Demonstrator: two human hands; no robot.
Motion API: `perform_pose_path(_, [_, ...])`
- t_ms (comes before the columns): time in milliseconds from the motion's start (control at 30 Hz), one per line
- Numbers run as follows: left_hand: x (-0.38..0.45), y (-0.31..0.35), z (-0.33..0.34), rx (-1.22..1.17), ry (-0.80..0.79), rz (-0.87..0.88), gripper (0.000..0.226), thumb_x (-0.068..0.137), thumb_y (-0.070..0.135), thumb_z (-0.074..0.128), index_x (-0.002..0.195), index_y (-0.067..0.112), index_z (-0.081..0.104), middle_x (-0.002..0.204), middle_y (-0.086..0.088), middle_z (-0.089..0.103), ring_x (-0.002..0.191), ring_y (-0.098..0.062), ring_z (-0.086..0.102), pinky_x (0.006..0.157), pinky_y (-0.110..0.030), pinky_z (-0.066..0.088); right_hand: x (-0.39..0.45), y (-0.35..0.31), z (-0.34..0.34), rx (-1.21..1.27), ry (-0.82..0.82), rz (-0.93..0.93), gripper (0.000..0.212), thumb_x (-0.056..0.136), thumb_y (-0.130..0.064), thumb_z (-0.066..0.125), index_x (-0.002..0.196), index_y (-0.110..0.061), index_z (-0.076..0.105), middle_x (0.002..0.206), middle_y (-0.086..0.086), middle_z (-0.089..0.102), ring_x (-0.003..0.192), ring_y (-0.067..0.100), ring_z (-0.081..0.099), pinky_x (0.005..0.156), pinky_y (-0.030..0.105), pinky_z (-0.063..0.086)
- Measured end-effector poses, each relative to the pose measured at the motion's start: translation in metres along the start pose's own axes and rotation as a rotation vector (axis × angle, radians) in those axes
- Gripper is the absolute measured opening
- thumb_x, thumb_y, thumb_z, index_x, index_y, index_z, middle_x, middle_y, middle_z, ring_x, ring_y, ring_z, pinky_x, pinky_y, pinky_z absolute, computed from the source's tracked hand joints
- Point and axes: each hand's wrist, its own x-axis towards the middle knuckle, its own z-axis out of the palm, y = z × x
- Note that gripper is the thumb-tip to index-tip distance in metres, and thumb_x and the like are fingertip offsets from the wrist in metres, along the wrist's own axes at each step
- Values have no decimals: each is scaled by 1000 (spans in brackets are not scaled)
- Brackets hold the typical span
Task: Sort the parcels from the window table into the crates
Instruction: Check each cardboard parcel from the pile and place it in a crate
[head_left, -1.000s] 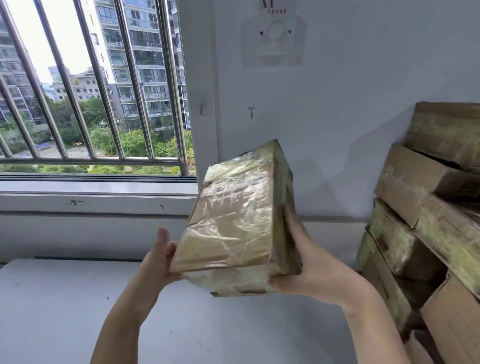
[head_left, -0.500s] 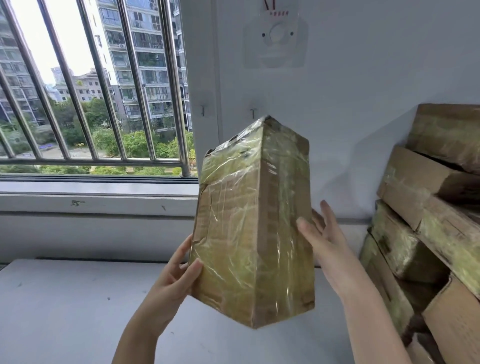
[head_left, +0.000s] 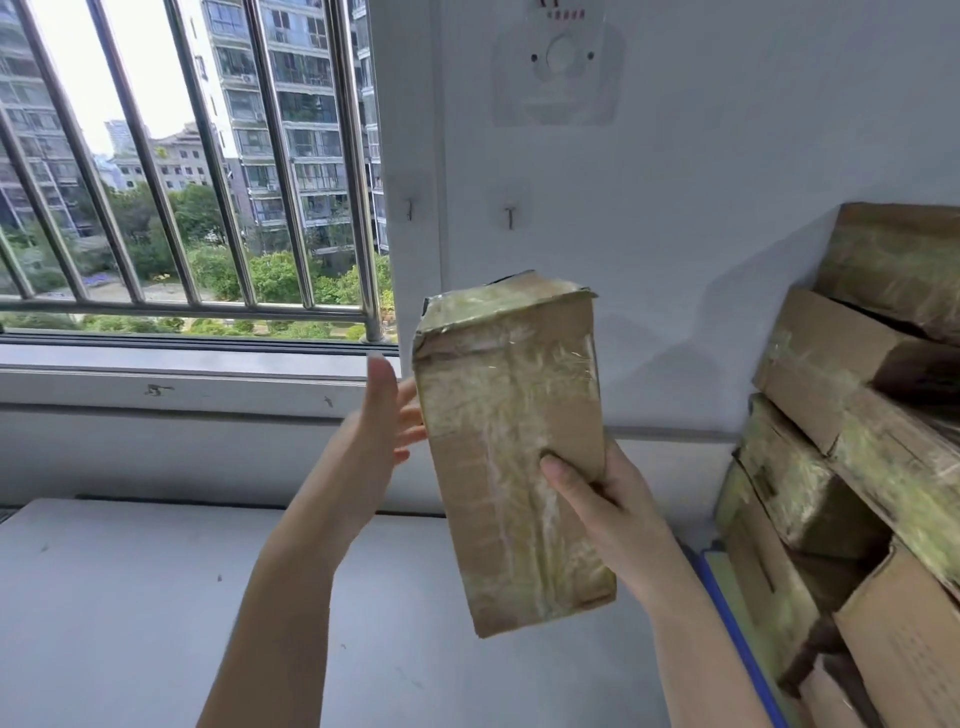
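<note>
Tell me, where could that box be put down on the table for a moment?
The table shows bare grey surface from its left side across to below the box, bordered by the window ledge behind. The right side is crowded: stacked boxes lean against the wall. The right hand grips the box; the left hand is open beside it.

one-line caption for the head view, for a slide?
Right hand holds a taped parcel upright above the table; left hand open beside it.

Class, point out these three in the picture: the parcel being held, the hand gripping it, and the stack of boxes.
Parcel (head_left: 498, 415): head view, on its taped front face.
Right hand (head_left: 608, 512): head view, middle of the hand.
Stack of boxes (head_left: 821, 353): head view, on one box's side.
</note>
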Motion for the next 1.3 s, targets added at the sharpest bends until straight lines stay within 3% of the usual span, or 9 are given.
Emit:
perform_pose_path(67, [3, 10, -8, -9, 26, 4, 119, -6, 102, 26, 96, 49, 54, 85, 15, 67, 82, -6, 62, 77, -26, 44, -1, 2, -2, -22, -31, 1, 46, 80, -34, 62, 124, -24, 56, 101, -4, 70, 97, 13, 65, 81, 16, 48])
perform_pose_path(200, [17, 28, -18, 189, 76, -28, 102, 39, 99, 45, 130, 54, 41, 126, 9, 61, 101, -13, 65, 86, -38, 52, -1, 5, -4, -100, -79, 6, 63, 86, -22, 65, 144, -22, 40, 121, -9, 65, 105, 0, 62, 83, 11, 45])
perform_pose_path(433, [6, 12, -8, 217, -84, 134, 97, 54, 58, 79, 136, 60, 26, 116, 13, 67, 104, -7, 65, 99, -33, 48, 6, 0, -21, -479, -159, -112, 71, 88, -30, 68, 148, -34, 30, 149, -22, 36, 136, -11, 28, 107, 10, 28])
perform_pose_path(567, [-3, -4, 6, 428, 33, 276, 115, 66, 35, 85, 145, 53, 3, 109, 20, 63, 97, -2, 62, 84, -6, 42, 1, -5, -21, -327, -307, 24, 93, 64, -47, 81, 144, -38, 34, 139, -36, 41, 131, -17, 28, 103, 6, 27])
perform_pose_path(667, [-7, -21, 9, 423, 57, 335, 115, 66, 28, 86, 141, 55, 3, 122, 18, 55, 112, -6, 54, 95, -15, 42, 0, -10, -20, -215, -337, 66, 96, 54, -59, 76, 139, -29, 42, 135, -27, 50, 131, -10, 36, 105, 12, 29])
perform_pose_path(867, [-8, -42, 14, 515, 135, 542, 104, 68, 30, 77, 150, 35, 14, 144, 10, 41, 128, 3, 40, 98, -3, 31, 5, -18, -10, -329, -173, 23, 51, 76, -60, 67, 112, -24, 66, 107, -16, 70, 105, -6, 59, 85, 17, 44])
perform_pose_path(1000, [-12, -35, 8, 334, 82, 476, 86, 74, 33, 71, 145, 44, 23, 131, 28, 52, 126, 5, 45, 100, -12, 36, 8, -8, -5, -441, -174, -49, 30, 89, -35, 65, 115, -20, 61, 108, -18, 63, 101, -12, 55, 80, 4, 37])
perform_pose_path(1200, [-7, -19, -2, -98, 71, 193, 84, 43, 101, 41, 102, 44, 60, 86, 21, 72, 89, -5, 65, 83, -19, 47, 8, 10, -7, -600, -158, -144, 62, 86, -45, 59, 136, -11, 51, 142, -3, 46, 130, 5, 39, 99, 2, 28])
perform_pose_path(1300, [-12, -15, -2, -124, 10, 164, 67, 67, 75, 64, 106, 22, 53, 73, 11, 72, 66, -4, 67, 58, -14, 49, 5, 20, -8, -572, -121, -201, 58, 89, -27, 63, 143, -17, 43, 149, -4, 40, 137, 6, 36, 110, 24, 34])
